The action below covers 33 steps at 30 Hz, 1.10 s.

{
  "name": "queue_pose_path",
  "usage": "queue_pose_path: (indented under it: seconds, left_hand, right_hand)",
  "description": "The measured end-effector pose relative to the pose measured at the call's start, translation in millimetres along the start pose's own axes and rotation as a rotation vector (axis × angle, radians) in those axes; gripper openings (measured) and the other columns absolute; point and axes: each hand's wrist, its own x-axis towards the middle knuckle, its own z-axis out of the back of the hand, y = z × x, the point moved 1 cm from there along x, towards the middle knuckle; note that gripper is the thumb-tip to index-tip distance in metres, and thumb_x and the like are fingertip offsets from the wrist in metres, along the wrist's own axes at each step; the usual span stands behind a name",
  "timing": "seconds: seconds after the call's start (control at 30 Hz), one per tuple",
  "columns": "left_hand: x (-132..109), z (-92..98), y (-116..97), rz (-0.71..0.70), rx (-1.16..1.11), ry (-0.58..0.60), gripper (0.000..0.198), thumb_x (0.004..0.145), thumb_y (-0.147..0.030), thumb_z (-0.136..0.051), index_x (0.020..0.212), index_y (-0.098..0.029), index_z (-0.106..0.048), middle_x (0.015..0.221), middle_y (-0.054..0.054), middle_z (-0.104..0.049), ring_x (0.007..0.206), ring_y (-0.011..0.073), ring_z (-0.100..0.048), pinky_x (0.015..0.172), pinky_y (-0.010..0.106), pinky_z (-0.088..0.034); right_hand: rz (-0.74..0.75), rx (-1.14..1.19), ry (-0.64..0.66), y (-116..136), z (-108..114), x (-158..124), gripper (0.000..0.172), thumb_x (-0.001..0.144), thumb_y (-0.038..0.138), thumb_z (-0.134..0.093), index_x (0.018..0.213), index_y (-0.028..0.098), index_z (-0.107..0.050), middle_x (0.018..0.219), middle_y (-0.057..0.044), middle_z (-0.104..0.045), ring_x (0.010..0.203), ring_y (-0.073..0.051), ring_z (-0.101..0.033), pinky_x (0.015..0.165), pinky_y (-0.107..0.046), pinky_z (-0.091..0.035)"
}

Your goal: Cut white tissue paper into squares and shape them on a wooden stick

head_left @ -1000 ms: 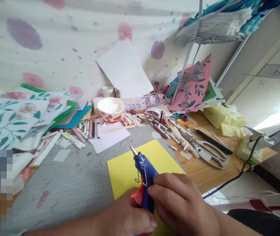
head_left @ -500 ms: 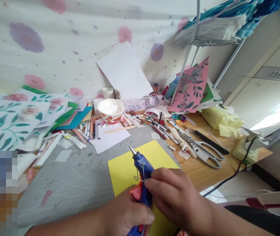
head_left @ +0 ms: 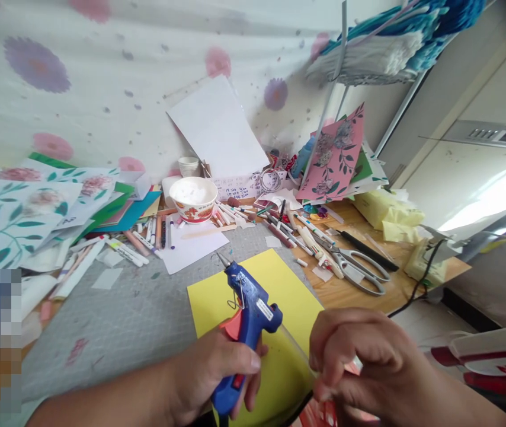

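Observation:
My left hand [head_left: 221, 367] is wrapped round the handle of a blue hot glue gun [head_left: 248, 299] with an orange trigger and a metal nozzle pointing away to the upper left. A clear glue stick [head_left: 296, 345] runs out of the back of the gun toward my right hand [head_left: 359, 356], whose thumb and fingers pinch around its far end. Beneath the gun a yellow sheet of paper [head_left: 253, 270] lies on the grey cutting mat [head_left: 133, 332].
Grey-handled scissors [head_left: 362, 270] and several markers lie at the right. Behind stands a paper bowl [head_left: 193, 198] with white contents. Flower-decorated cards [head_left: 26, 207] are stacked at the left; a pink card [head_left: 335, 151] leans at the back. A black cord [head_left: 426, 279] hangs at the right edge.
My right hand has moved from the gun's front to the right and back, onto the glue stick's end. The glue gun has shifted left, and its back is now uncovered.

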Motion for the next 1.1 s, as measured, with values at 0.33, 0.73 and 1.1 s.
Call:
queue_pose_path:
  seconds: [0.33,0.73,1.1]
  left_hand:
    - [-2,-1.1,-5,-0.03,-0.008,0.03,0.018,0.069,-0.034,-0.061,0.061,-0.019,-0.054,0.035,-0.004,-0.049,0.048,0.0158,-0.048,0.092,0.041,-0.037]
    - [-1,-2.7,-10,-0.103,0.063,0.085,0.018,0.077,-0.03,-0.053,0.061,-0.02,-0.053,0.037,-0.004,-0.05,0.052,0.0171,-0.05,0.1,0.042,-0.03]
    - [-1,-2.6,-6,-0.122,-0.029,0.069,0.014,0.077,-0.029,-0.054,0.068,-0.018,-0.054,0.044,0.0,-0.058,0.057,0.0185,-0.052,0.067,0.032,-0.039]
  right_hand:
    - [-0.211,0.261,-0.077,-11,16,-29,0.016,0.067,0.002,-0.076,0.064,0.015,-0.067,0.068,-0.005,-0.07,0.061,-0.013,-0.065,0.056,-0.021,-0.051]
    - [-0.453,0.5,-0.021,-27,22,-39,0.017,0.081,0.033,-0.068,0.08,0.016,-0.071,0.055,0.001,-0.066,0.044,-0.011,-0.06,0.045,-0.022,-0.05]
    - [-0.444,0.619,0.085,-21,-4,-22,0.016,0.071,0.0,-0.068,0.067,0.014,-0.062,0.072,0.0,-0.061,0.065,-0.01,-0.06,0.061,-0.023,-0.048]
